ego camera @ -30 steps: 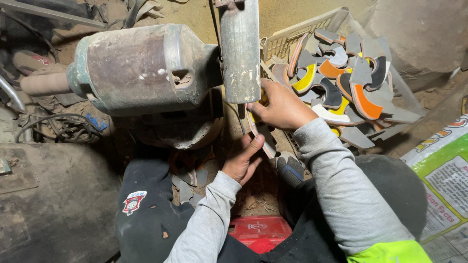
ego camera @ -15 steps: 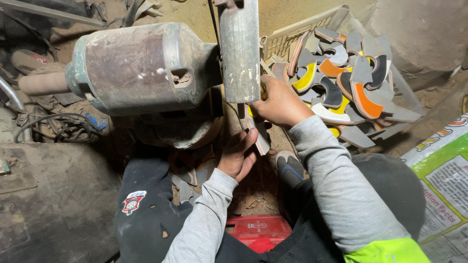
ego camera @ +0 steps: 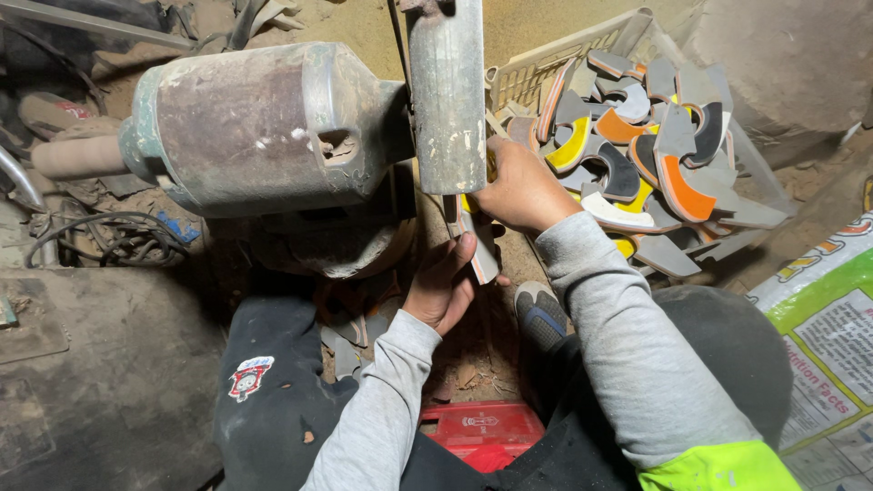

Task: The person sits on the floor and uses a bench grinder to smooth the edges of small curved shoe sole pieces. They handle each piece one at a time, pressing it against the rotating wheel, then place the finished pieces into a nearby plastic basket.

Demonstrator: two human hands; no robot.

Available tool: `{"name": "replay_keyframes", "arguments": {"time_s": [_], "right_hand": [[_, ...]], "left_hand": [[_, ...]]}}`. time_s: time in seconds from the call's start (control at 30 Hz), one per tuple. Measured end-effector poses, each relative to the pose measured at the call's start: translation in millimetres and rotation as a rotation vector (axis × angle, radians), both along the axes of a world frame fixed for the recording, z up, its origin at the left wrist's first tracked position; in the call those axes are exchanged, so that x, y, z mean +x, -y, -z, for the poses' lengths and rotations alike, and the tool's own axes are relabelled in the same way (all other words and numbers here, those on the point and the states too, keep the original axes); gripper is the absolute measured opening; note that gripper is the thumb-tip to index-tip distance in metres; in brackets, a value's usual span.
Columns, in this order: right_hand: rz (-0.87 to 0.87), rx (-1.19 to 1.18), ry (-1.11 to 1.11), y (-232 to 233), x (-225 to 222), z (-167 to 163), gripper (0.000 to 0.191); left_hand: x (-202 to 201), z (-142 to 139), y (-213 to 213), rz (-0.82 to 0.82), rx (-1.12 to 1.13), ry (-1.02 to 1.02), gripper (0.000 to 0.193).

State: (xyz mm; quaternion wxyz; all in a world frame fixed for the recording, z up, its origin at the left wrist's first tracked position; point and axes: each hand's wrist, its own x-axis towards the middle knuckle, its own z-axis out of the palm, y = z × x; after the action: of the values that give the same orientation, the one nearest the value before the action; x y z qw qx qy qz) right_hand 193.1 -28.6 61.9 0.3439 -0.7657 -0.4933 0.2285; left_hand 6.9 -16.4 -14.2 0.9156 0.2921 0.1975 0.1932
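Head view looked down on a person crouched at a grimy bench grinder [ego camera: 264,127], its guard housing [ego camera: 446,91] hanging just in front of both hands. Their left hand [ego camera: 443,284] was closed around the lower end of a curved sole piece [ego camera: 480,250], grey with an orange edge, palm turned up beneath it. Their right hand [ego camera: 520,189] was curled over the upper end, pressed close against the guard; how tightly those fingers gripped could not be told. Just beyond that hand sat a plastic crate [ego camera: 536,73] heaped with grey, orange and yellow cut pieces [ego camera: 668,155]. A red box [ego camera: 477,427] lay between the knees
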Motion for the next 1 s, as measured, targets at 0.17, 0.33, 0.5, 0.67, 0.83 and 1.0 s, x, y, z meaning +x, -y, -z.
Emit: {"name": "replay_keyframes", "arguments": {"time_s": [0.17, 0.33, 0.5, 0.67, 0.83, 1.0], "right_hand": [[0.007, 0.005, -0.026, -2.5, 1.0, 0.7, 0.05], [0.008, 0.02, -0.014, -5.1, 3.8, 3.5, 0.052], [0.026, -0.017, -0.04, -7.7, 4.6, 4.3, 0.053], [0.04, -0.042, -0.018, -10.9, 5.3, 1.1, 0.052], [0.011, 0.005, -0.024, -3.8, -1.0, -4.0, 0.049], [-0.05, 0.063, 0.003, 9.4, -8.3, -11.6, 0.045]], "left_hand": [[1.2, 4.7, -2.6, 0.002, -0.008, -0.012, 0.059], [2.0, 9.9, -5.2, -0.003, -0.008, -0.02, 0.061], [4.1, 9.8, -7.3, -0.012, -0.004, -0.032, 0.061], [8.0, 4.6, -10.3, -0.029, 0.021, -0.029, 0.062], [2.3, 1.6, -3.9, -0.027, 0.009, -0.04, 0.052], [-5.7, -3.1, 11.1, -0.017, 0.039, -0.004, 0.04]]}}
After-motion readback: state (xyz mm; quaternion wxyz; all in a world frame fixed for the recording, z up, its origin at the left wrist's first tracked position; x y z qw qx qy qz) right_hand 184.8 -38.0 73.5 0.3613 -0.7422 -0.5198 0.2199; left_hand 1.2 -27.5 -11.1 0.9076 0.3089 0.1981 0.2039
